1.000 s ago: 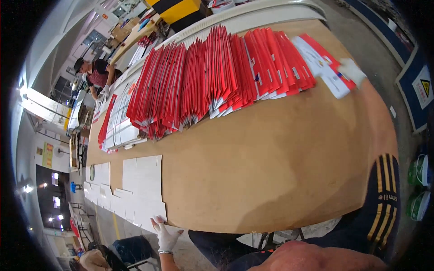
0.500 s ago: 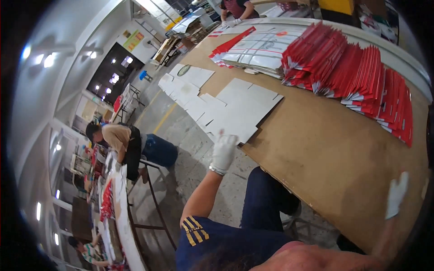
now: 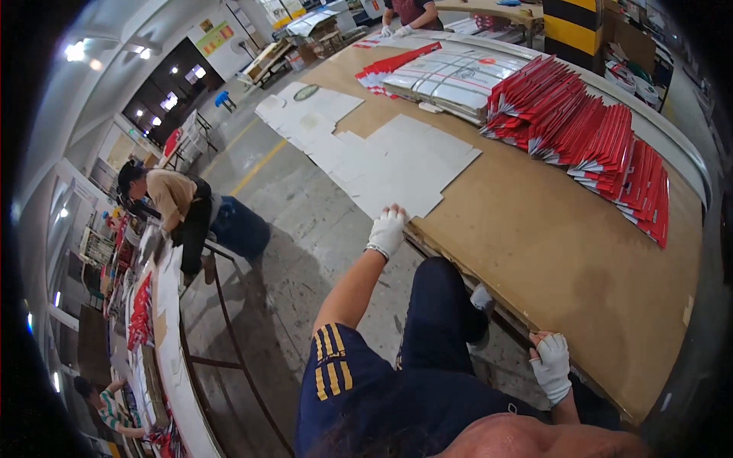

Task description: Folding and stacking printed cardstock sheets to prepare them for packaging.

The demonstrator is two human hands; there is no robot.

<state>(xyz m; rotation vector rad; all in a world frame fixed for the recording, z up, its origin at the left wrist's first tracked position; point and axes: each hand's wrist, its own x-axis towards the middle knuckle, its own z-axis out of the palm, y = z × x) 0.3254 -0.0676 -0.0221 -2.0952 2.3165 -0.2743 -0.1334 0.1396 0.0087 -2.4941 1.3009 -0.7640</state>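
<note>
Left hand: bent fingers close together, touching white cardboard sheet at 12 o'clock. Right hand: fingers curled at worktop edge. Both grips unclear. Red envelopes: left hand's 2 o'clock.

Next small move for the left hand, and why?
Probably close the left hand on the white cardboard: it is at the cardboard's near edge, while the right hand is farther along the edge of the brown tabletop, away from the cardboard.
</note>
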